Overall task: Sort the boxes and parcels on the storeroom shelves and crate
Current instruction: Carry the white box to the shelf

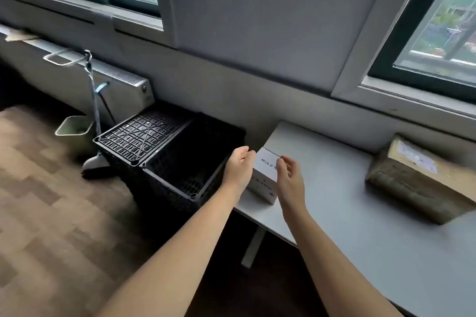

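A small white box (265, 170) with handwriting on top stands at the left end of a white table (360, 213). My left hand (238, 165) hovers at the box's left side with loosely curved fingers. My right hand (288, 177) is at its right side, fingers relaxed, close to or just touching the box; neither hand grips it. A black lattice plastic crate (180, 162) stands on the floor just left of the table, its lid (141, 134) folded open to the left. A brown cardboard parcel (417, 180) with a shipping label lies at the table's far right.
A small pale waste bin (74, 127) and a dustpan with a long handle (94, 110) stand left of the crate, by a wall radiator (121, 85). Windows run along the wall above. Wood-patterned floor lies to the left.
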Demonstrator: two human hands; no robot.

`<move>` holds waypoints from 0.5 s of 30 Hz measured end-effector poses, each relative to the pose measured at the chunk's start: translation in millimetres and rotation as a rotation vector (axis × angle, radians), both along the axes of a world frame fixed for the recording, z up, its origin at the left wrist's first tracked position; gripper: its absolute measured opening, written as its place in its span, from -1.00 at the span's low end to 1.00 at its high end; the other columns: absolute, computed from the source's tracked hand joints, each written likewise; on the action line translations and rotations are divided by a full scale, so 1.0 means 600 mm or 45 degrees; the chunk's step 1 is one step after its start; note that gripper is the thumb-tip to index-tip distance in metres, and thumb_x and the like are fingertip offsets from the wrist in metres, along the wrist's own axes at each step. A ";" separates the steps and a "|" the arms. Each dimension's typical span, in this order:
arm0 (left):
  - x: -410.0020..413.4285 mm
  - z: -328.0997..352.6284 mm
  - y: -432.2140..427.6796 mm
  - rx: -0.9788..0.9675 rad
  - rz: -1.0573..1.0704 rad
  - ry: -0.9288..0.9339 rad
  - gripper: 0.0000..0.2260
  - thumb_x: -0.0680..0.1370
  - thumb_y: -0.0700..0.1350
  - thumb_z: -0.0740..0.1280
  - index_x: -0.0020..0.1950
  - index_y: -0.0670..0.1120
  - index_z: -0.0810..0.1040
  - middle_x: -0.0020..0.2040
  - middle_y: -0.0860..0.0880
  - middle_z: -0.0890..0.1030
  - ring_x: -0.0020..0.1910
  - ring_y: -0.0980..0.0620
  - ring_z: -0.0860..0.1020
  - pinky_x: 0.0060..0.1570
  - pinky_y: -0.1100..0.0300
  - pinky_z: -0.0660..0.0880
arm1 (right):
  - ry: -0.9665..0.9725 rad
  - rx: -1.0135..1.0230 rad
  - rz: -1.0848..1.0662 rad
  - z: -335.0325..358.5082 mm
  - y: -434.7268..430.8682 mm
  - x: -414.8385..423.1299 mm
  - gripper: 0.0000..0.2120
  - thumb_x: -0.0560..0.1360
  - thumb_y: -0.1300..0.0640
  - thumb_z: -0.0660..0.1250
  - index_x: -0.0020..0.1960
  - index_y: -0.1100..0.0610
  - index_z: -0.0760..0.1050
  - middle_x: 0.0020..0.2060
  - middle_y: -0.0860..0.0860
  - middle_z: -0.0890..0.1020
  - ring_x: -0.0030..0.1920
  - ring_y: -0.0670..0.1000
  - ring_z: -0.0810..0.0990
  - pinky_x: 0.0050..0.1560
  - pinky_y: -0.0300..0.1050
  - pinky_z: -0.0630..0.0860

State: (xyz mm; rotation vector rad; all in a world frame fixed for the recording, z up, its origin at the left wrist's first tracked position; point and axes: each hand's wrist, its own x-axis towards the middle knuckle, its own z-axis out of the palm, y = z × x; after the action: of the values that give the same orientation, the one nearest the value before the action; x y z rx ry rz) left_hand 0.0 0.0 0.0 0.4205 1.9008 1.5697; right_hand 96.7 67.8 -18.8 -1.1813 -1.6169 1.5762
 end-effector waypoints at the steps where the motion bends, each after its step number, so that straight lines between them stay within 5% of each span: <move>1: -0.001 -0.005 0.015 -0.042 -0.024 0.015 -0.57 0.61 -0.04 0.19 0.48 -0.09 0.33 0.41 -0.05 0.42 0.37 0.02 0.40 0.39 0.06 0.33 | -0.021 0.026 -0.007 -0.008 0.014 0.000 -0.70 0.61 -0.03 0.20 0.29 0.03 0.42 0.21 -0.06 0.51 0.27 -0.06 0.46 0.28 -0.08 0.42; 5: -0.012 -0.039 0.070 -0.214 -0.074 0.027 -0.52 0.62 -0.05 0.17 0.53 -0.08 0.23 0.51 -0.06 0.30 0.47 -0.01 0.28 0.37 0.10 0.24 | -0.135 0.013 -0.005 -0.050 0.067 0.001 -0.63 0.61 -0.02 0.19 0.37 0.07 0.37 0.33 0.01 0.40 0.20 -0.09 0.39 0.05 -0.37 0.34; 12: -0.031 -0.095 0.118 -0.426 -0.079 -0.005 -0.44 0.58 -0.12 0.19 0.57 -0.11 0.12 0.52 -0.09 0.27 0.49 -0.07 0.25 0.43 0.04 0.23 | -0.235 -0.156 0.067 -0.101 0.119 -0.017 -0.44 0.61 -0.03 0.20 0.54 0.06 0.10 0.47 0.06 0.30 0.42 0.02 0.32 0.25 -0.15 0.28; 15: -0.053 -0.110 0.125 -0.552 -0.002 -0.032 -0.44 0.52 -0.10 0.25 0.51 -0.15 0.24 0.43 -0.13 0.35 0.40 -0.14 0.32 0.35 -0.03 0.33 | -0.275 -0.200 0.073 -0.113 0.133 -0.030 -0.35 0.57 0.02 0.26 0.55 0.10 0.06 0.49 0.07 0.29 0.45 0.08 0.31 0.37 -0.05 0.29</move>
State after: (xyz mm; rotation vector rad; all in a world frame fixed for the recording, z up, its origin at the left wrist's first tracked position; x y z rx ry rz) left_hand -31.6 74.9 -66.2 0.2098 2.1447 1.1091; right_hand 78.7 147.8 -86.8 -1.4424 -1.6996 1.6855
